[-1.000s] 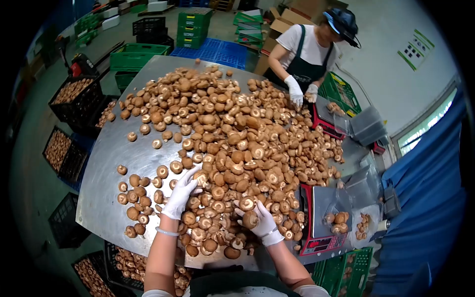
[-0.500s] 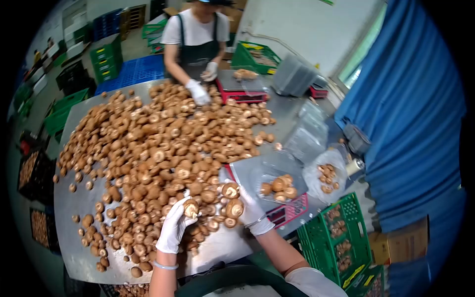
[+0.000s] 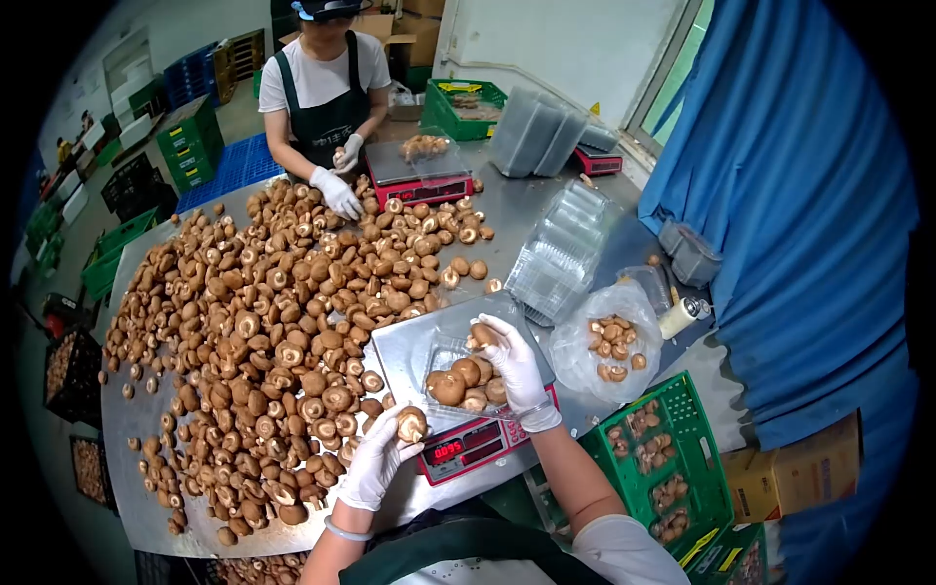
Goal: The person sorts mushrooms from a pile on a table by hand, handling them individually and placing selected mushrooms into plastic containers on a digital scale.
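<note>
White-gloved, my left hand (image 3: 378, 462) is closed on a brown mushroom (image 3: 411, 424) with its pale underside showing, just left of the near scale. My right hand (image 3: 515, 369), also gloved, grips another mushroom (image 3: 481, 336) above a clear plastic tray (image 3: 439, 353). Several mushrooms (image 3: 447, 387) lie in that tray, which rests on the red scale (image 3: 478, 448) with lit red digits. A big heap of mushrooms (image 3: 249, 351) covers the metal table (image 3: 122, 429) to the left.
Across the table a co-worker (image 3: 322, 97) in white gloves handles mushrooms beside a second scale (image 3: 419, 190). Stacked clear trays (image 3: 561, 249), a plastic bag (image 3: 575, 356) holding mushrooms and a white bottle (image 3: 680, 317) are at the right. A green crate (image 3: 717, 468) holds packed trays below.
The view has swung right. Both hands have moved from the heap toward the near scale, and my right hand now holds its mushroom over the tray. The co-worker's hands have shifted slightly.
</note>
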Tool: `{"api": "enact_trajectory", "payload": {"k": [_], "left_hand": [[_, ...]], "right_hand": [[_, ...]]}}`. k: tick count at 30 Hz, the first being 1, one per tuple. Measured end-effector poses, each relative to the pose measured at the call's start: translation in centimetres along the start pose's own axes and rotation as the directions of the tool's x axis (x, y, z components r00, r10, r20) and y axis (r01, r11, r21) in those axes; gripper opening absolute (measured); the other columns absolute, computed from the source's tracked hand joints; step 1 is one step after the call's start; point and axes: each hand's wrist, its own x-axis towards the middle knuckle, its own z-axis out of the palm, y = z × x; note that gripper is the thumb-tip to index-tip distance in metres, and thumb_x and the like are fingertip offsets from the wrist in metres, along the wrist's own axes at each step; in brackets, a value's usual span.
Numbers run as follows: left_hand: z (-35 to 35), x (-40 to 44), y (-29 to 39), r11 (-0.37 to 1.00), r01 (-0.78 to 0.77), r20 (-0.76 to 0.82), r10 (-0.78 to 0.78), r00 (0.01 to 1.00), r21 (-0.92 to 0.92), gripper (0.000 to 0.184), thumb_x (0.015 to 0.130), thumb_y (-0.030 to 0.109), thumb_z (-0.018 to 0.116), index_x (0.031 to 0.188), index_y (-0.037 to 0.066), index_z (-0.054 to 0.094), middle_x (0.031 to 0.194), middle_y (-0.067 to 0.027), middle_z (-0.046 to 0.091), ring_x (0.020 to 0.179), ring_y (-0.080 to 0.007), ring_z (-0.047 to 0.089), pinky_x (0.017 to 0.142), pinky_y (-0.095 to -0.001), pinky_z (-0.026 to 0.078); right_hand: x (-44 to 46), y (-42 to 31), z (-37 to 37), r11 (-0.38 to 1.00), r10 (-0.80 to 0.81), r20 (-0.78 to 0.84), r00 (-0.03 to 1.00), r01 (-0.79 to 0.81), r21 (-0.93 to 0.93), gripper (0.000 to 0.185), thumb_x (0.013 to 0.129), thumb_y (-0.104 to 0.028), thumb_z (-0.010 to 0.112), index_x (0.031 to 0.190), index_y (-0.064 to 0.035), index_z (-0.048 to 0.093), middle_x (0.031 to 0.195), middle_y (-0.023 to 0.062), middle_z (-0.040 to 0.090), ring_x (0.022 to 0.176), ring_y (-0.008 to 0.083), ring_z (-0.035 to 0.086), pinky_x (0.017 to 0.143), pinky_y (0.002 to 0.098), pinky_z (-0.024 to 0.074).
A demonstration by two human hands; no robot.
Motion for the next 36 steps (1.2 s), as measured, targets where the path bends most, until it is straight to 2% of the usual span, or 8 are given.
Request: {"api": "enact_trajectory", "payload": {"k": [10, 14, 19, 25, 26, 29, 32, 36], "left_hand": [[-0.6, -4.0, -1.0, 0.996, -0.002, -0.025, 0.004, 1.000, 0.091, 0.049, 0.100, 0.040, 0.038, 0.120, -0.002, 0.053, 0.109, -0.0139, 0.062, 0.100, -0.0231, 0.063, 0.081, -0.0336, 0.054], [-2.6, -6.6, -1.7, 0.992, -0.013, 0.128, -0.003, 0.992, 0.125, 0.065, 0.098, 0.054, 0.032, 0.131, -0.001, 0.045, 0.121, -0.0149, 0.057, 0.109, -0.0218, 0.058, 0.086, -0.0346, 0.052], [-3.6, -10.3, -2.5, 0.994, -0.095, -0.184, 0.102, 0.978, 0.045, 0.055, 0.097, 0.041, 0.048, 0.135, 0.003, 0.038, 0.121, -0.0108, 0.055, 0.105, -0.0172, 0.058, 0.085, -0.0307, 0.051], [-7.6, -20.5, 1.3, 0.863, -0.472, -0.569, 0.482, 0.666, 0.178, 0.037, 0.091, 0.039, 0.055, 0.095, 0.002, 0.055, 0.077, -0.0057, 0.056, 0.075, -0.0191, 0.055, 0.078, -0.0311, 0.045], [-15.3, -23.9, -0.9, 0.775, -0.612, -0.352, 0.624, 0.698, 0.160, 0.037, 0.091, 0.038, 0.056, 0.096, 0.002, 0.058, 0.080, -0.0094, 0.061, 0.080, -0.0208, 0.059, 0.079, -0.0318, 0.048], [-17.3, -30.1, 0.4, 0.875, -0.230, -0.874, 0.463, 0.148, 0.425, 0.041, 0.091, 0.033, 0.059, 0.117, 0.002, 0.055, 0.103, -0.0090, 0.061, 0.091, -0.0203, 0.060, 0.083, -0.0315, 0.049], [-23.2, -33.6, -1.0, 0.305, 0.765, -0.383, 0.920, -0.082, 0.568, 0.061, 0.079, 0.017, 0.071, 0.133, 0.002, 0.045, 0.127, -0.0162, 0.054, 0.117, -0.0329, 0.050, 0.102, -0.0392, 0.038], [-22.7, -29.8, 1.3, 0.244, 0.534, -0.283, 0.959, -0.008, 0.810, 0.038, 0.073, 0.014, 0.074, 0.108, 0.002, 0.062, 0.110, -0.0161, 0.061, 0.105, -0.0337, 0.055, 0.095, -0.0405, 0.042]], "right_hand": [[0.1, -1.2, 1.4, 0.928, -0.024, 0.101, 0.995, 0.060, -0.368, 0.044, 0.074, -0.004, 0.074, 0.115, -0.0007, 0.059, 0.106, 0.0099, 0.060, 0.101, 0.0204, 0.060, 0.088, 0.0302, 0.0470], [-2.8, -2.3, 7.1, 0.805, -0.019, 0.632, 0.775, 0.386, -0.450, 0.051, 0.071, -0.022, 0.078, 0.116, -0.0049, 0.062, 0.108, 0.0136, 0.062, 0.104, 0.0296, 0.059, 0.091, 0.0365, 0.0466], [-6.5, 1.4, 12.9, 0.748, 0.017, 0.893, 0.450, 0.586, -0.310, 0.060, 0.076, -0.035, 0.073, 0.126, -0.0062, 0.055, 0.124, 0.0158, 0.055, 0.109, 0.0307, 0.057, 0.092, 0.0374, 0.0465], [-5.7, 3.1, 14.5, 0.843, 0.177, 0.825, 0.536, 0.350, -0.409, 0.048, 0.079, -0.027, 0.071, 0.120, -0.0063, 0.059, 0.114, 0.0141, 0.061, 0.103, 0.0308, 0.059, 0.090, 0.0365, 0.0472], [-5.4, 3.6, 14.8, 0.833, 0.188, 0.818, 0.544, 0.352, -0.426, 0.047, 0.079, -0.029, 0.071, 0.119, -0.0059, 0.059, 0.111, 0.0134, 0.061, 0.102, 0.0311, 0.060, 0.088, 0.0374, 0.0476], [-5.1, 4.9, 15.9, 0.792, 0.172, 0.809, 0.562, 0.410, -0.453, 0.042, 0.080, -0.029, 0.070, 0.114, -0.0054, 0.061, 0.109, 0.0138, 0.062, 0.099, 0.0312, 0.061, 0.085, 0.0379, 0.0487], [-4.9, 6.1, 18.4, 0.770, 0.160, 0.806, 0.570, 0.438, -0.463, 0.041, 0.081, -0.029, 0.070, 0.113, -0.0058, 0.062, 0.102, 0.0147, 0.063, 0.092, 0.0325, 0.062, 0.080, 0.0380, 0.0500], [-5.6, 7.4, 25.0, 0.772, 0.109, 0.820, 0.562, 0.472, -0.426, 0.030, 0.080, -0.028, 0.070, 0.101, -0.0065, 0.066, 0.092, 0.0103, 0.064, 0.083, 0.0283, 0.063, 0.072, 0.0351, 0.0507]]}}
